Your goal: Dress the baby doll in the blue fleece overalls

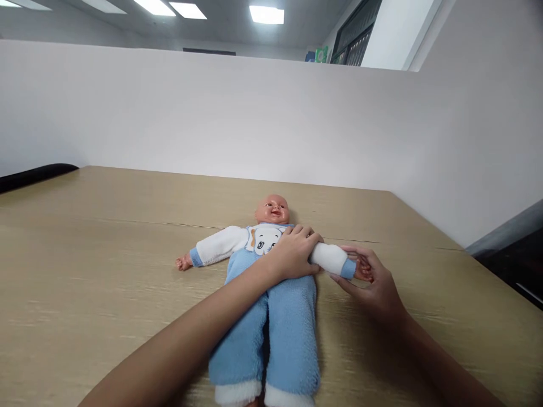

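A baby doll in a fluffy white and blue outfit lies on its back on the wooden table, head pointing away from me. An animal face decorates its chest, partly covered by my left hand. That hand is wrapped around the doll's upper arm near the shoulder, on the right side of the view. My right hand closes around the same arm near its blue cuff, thumb below and fingers above. The doll's other arm stretches out to the left, resting on the table.
The light wooden table has a seam running across it. A white partition rises behind its far edge. Dark objects stand beyond the table at the left and right.
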A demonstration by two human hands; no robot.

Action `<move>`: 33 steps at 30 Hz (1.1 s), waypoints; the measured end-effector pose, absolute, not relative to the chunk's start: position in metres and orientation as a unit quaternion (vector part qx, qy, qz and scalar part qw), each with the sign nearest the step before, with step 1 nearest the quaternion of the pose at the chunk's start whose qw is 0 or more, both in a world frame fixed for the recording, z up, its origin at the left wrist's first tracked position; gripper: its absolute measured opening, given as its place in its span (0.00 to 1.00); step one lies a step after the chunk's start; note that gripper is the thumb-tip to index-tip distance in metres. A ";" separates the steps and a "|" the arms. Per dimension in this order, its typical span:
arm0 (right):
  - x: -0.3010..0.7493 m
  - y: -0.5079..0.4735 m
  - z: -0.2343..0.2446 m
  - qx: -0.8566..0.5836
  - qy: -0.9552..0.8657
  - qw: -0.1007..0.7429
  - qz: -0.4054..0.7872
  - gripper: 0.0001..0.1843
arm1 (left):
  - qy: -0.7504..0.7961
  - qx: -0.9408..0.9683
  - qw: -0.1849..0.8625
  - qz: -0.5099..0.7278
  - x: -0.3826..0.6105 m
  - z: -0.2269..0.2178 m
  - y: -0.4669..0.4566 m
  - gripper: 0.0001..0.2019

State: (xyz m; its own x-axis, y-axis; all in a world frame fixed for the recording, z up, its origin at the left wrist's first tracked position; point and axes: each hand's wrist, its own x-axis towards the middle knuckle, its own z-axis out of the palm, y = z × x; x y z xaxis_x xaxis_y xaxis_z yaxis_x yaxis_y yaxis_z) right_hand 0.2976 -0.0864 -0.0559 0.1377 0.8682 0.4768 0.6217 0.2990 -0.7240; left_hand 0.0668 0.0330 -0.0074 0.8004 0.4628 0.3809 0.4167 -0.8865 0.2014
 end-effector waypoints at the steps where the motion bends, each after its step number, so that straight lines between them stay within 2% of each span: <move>1: 0.296 -0.088 -0.055 -0.575 -0.644 0.488 0.131 0.36 | 0.231 0.946 0.053 0.220 0.065 -0.008 0.032 0.26; 8: 0.288 -0.087 -0.056 -0.531 -0.645 0.541 0.091 0.47 | 0.227 0.924 0.100 0.291 0.055 -0.006 0.029 0.20; 10: 0.286 -0.085 -0.062 -0.544 -0.613 0.559 0.124 0.51 | 0.227 0.911 0.123 0.320 0.053 -0.006 0.029 0.19; 12: 0.284 -0.084 -0.069 -0.567 -0.571 0.557 0.205 0.52 | 0.224 0.898 0.148 0.349 0.050 -0.006 0.029 0.18; 15: 0.282 -0.085 -0.080 -0.605 -0.562 0.484 0.290 0.48 | 0.212 0.870 0.198 0.399 0.046 -0.006 0.031 0.18; 18: 0.279 -0.087 -0.084 -0.590 -0.655 0.403 0.246 0.37 | 0.217 0.830 0.244 0.453 0.039 -0.006 0.034 0.15; 21: 0.273 -0.089 -0.081 -0.550 -0.729 0.356 0.200 0.29 | 0.222 0.789 0.285 0.496 0.029 -0.006 0.036 0.14; 25: 0.264 -0.092 -0.072 -0.531 -0.753 0.331 0.202 0.21 | 0.239 0.737 0.348 0.529 0.019 -0.008 0.039 0.16; 27: 0.260 -0.094 -0.068 -0.525 -0.756 0.331 0.208 0.18 | 0.244 0.712 0.374 0.542 0.016 -0.011 0.042 0.20; 30: 0.253 -0.097 -0.064 -0.522 -0.753 0.335 0.221 0.16 | 0.245 0.668 0.425 0.559 0.012 -0.015 0.045 0.28; 33: 0.245 -0.101 -0.061 -0.523 -0.750 0.334 0.228 0.17 | 0.239 0.619 0.480 0.575 0.008 -0.015 0.047 0.28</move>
